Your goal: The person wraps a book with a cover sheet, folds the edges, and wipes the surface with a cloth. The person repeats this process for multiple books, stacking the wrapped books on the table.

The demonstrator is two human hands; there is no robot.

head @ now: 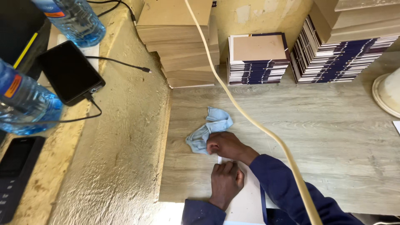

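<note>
My right hand (pixel 227 146) rests with curled fingers on the wooden tabletop (pixel 333 137), touching the near end of a crumpled light blue cloth (pixel 208 129). Whether it grips the cloth is not clear. My left hand (pixel 226 182) lies with bent fingers on a white sheet or board (pixel 248 200) at the table's near edge, pressing its top corner. A dark blue edge (pixel 262 202) runs along that sheet's right side. Both arms wear dark blue sleeves.
A cream hose or cable (pixel 250 118) crosses the table diagonally. Stacks of brown boards (pixel 179 41) and dark blue covers (pixel 256 62), (pixel 337 58) line the wall. On the left ledge sit two water bottles (pixel 25 104), a charging phone (pixel 68 73) and another dark device (pixel 14 175). A white round base (pixel 387 93) stands right.
</note>
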